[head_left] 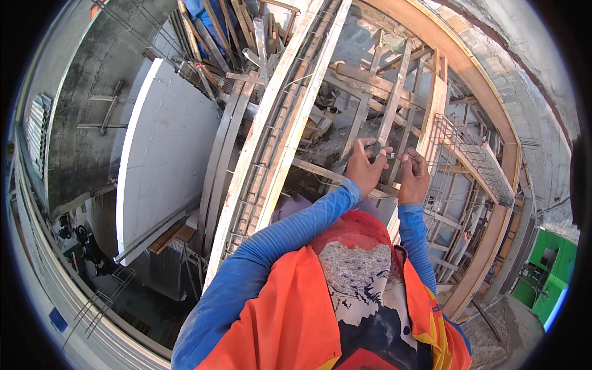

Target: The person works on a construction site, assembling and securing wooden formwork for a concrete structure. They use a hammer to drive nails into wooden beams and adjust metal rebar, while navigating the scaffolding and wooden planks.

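Observation:
Both my hands are raised in front of my body, close together over the timber framework. My left hand [366,169] is closed, its thumb and fingers curled about a small dark piece [377,150] whose kind I cannot make out. A short gap to the right of it, my right hand [414,179] has its fingers bent in toward the thumb. Whatever may lie in that pinch is hidden or too small to name. Beyond the fingers, a long wooden batten [396,92] runs away from me.
A long beam form [310,98] with steel bars inside passes on my left. Further left stands a white wall panel [169,148]. Curved timber formwork [509,123] and a wire rebar cage [472,151] lie to the right. Loose boards [228,28] are heaped at the far left.

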The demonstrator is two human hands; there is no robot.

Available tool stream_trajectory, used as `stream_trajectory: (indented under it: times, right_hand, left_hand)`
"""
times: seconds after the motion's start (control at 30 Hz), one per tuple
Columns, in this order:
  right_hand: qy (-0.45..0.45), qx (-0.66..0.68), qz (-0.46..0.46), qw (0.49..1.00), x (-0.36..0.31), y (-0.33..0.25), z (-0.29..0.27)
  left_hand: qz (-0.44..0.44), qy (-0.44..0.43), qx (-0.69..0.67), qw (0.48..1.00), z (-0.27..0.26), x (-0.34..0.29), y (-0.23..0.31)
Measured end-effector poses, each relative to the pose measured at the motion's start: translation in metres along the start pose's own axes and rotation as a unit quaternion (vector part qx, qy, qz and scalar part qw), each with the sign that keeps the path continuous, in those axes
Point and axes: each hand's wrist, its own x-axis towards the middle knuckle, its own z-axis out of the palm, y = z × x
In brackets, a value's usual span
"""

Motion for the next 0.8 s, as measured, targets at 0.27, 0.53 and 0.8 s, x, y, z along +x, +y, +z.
stream_trajectory:
  times: [0.27, 0.53, 0.8]
  right_hand:
    - [-0.043, -0.007, 0.186, 0.982, 0.018, 0.058, -0.088]
    - [0.168, 0.056, 0.207, 0.962, -0.004, 0.122, -0.168]
    - [0.511, -0.094, 0.153, 0.84, 0.038, 0.246, -0.303]
  left_hand:
    - [0.296, -0.315, 0.389, 0.814, 0.045, -0.017, -0.032]
    - [0.371, -0.627, 0.511, 0.456, 0.133, 0.005, -0.084]
    - [0.362, -0.608, 0.546, 0.448, 0.218, 0.024, -0.179]
